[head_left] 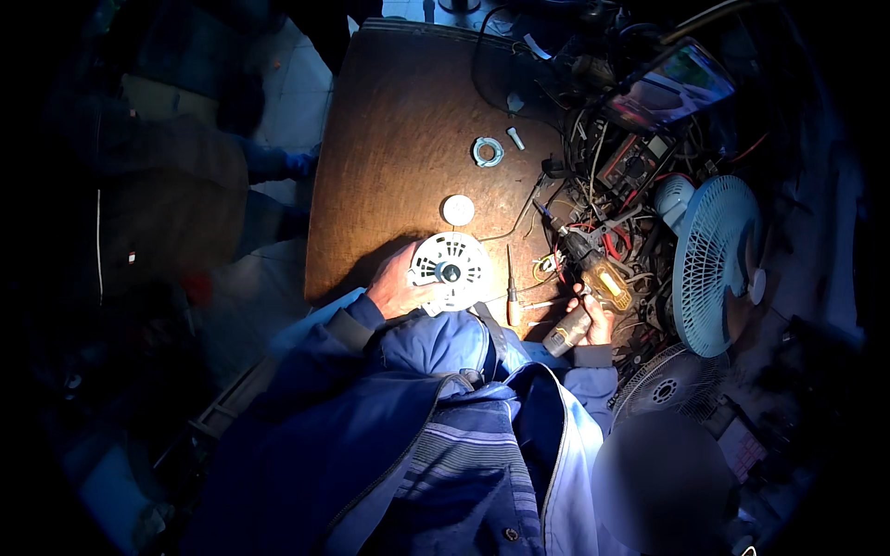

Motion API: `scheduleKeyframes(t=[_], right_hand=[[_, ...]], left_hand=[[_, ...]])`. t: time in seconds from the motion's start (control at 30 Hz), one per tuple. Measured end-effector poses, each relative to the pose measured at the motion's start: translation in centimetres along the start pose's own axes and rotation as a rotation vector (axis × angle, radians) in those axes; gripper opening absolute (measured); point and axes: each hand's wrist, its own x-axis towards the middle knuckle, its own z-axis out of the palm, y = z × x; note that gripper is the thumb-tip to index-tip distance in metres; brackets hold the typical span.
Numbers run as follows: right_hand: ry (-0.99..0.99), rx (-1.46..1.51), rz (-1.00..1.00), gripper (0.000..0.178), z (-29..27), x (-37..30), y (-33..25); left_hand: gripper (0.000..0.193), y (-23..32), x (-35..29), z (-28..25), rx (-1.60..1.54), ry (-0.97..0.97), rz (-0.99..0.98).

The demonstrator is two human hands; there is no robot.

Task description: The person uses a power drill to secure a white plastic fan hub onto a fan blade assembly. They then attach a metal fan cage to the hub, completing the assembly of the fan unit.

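My left hand (394, 285) is closed on the rim of a white, round fan motor housing (471, 261) with slots around a dark centre. The housing is held near the table's front edge, its slotted face up. My right hand (596, 322) wraps round the grip of a yellow and black power drill (607, 284), whose front end points away and to the left. A white disc (458, 210) lies just beyond the housing. Between my hands a screwdriver (513, 306) with an orange handle rests on the wooden table (399, 120).
A pale blue ring (488, 152) and a small pale peg-shaped piece (515, 139) lie farther back. Tangled wires (593, 176) and a meter (633, 162) crowd the right side, below a lit screen (681, 85). A blue fan grille (714, 264) stands at far right. A person (167, 185) is at the left.
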Motion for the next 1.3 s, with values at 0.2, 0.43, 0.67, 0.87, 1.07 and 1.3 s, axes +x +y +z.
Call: scheduleKeyframes(t=[0.2,0.43,0.67,0.87,1.07,1.3], right_hand=[[0.048,0.103,0.029,0.043,0.4,1.8,2.8],[0.261,-0.205,0.036,0.032,-0.3,1.4,3.3],[0.255,-0.643,-0.199,0.062,-0.1,-0.7,4.6],[0.372,-1.146,0.086,0.067,-0.1,-0.7,1.5],[0.387,-1.111,0.078,0.066,0.8,-1.5,2.0],[0.331,-0.94,0.087,0.056,1.1,-3.2,0.8]], left_hand=[[0.086,1.5,-0.6,-1.1,-0.012,-0.088,-0.012],[0.097,1.3,-0.4,-1.6,-0.134,-0.252,0.015],[0.08,-0.2,-3.7,0.2,-0.189,-0.282,-0.071],[0.076,-3.7,-2.7,0.5,-0.336,-0.369,-0.158],[0.075,-2.1,-2.3,-0.8,-0.402,-0.413,-0.155],[0.08,3.3,-3.7,-1.0,-0.581,-0.322,-0.108]])
